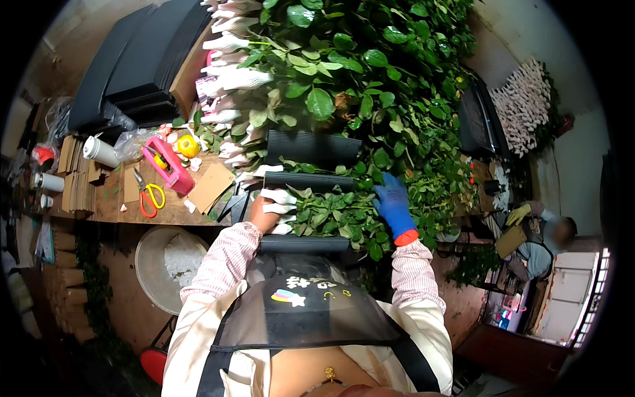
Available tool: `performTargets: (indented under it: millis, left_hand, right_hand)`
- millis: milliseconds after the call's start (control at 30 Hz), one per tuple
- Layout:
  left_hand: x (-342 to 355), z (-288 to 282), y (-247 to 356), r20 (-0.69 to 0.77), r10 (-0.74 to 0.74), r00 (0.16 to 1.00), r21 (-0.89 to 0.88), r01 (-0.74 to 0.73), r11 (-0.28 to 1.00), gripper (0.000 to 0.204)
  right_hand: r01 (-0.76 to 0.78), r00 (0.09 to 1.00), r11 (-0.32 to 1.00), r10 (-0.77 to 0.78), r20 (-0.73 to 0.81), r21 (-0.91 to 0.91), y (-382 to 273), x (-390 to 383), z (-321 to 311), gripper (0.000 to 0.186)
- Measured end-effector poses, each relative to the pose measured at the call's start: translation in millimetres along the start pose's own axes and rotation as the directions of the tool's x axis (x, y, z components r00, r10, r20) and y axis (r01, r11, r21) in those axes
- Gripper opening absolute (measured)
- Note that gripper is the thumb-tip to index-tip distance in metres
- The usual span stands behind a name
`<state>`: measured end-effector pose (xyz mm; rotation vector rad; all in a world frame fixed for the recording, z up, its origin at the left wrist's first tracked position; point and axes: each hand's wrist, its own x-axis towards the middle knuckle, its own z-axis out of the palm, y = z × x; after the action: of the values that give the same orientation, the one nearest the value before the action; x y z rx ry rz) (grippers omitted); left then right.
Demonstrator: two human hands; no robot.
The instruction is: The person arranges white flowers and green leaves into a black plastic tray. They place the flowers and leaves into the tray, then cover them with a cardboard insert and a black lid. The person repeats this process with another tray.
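Several roses with white foam net sleeves (280, 197) over their heads lie across the bench in front of me, leafy stems (337, 213) pointing right. My bare left hand (260, 213) is closed around the sleeved heads at the near end; some fingers are hidden behind them. In a blue glove with an orange cuff, my right hand (393, 204) lies on the leaves with its fingers stretched out. Black corrugated sheets (304, 245) run along the near and far sides of this bunch. Beyond it is a large pile of leafy stems (370, 86) with white-sleeved heads.
On the bench at left are red-and-yellow-handled scissors (151, 200), a pink tape dispenser (169, 167), a yellow tape roll (188, 146) and a white cup (100, 151). Black sheets (142, 56) are stacked behind. A white bin (155, 291) stands below left. Another person (539, 241) works at right.
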<state>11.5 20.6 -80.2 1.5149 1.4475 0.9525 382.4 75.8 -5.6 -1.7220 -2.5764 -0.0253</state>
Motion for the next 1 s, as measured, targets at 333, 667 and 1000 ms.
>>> performTargets:
  millis: [333,667,1000]
  left_hand:
    - [-0.5,6.9,-34.2,0.052,-0.066,0.996,0.172,0.056,0.983,0.036]
    - [6.4,12.0,-42.1,0.111,-0.021,0.994,0.357,-0.02,0.934,0.044]
    - [-3.9,13.1,-27.3,-0.14,0.146,0.979,0.2,-0.117,0.973,0.025]
  right_hand:
    - [-0.049,0.839,0.986,0.126,-0.529,0.156,-3.7,-19.0,-71.4,0.032]
    - [0.188,0.856,0.946,-0.026,-0.517,0.264,-33.7,30.7,-142.0,0.03]
    - [-0.31,0.734,0.891,0.002,-0.679,-0.332,-42.0,78.2,-182.6,0.07]
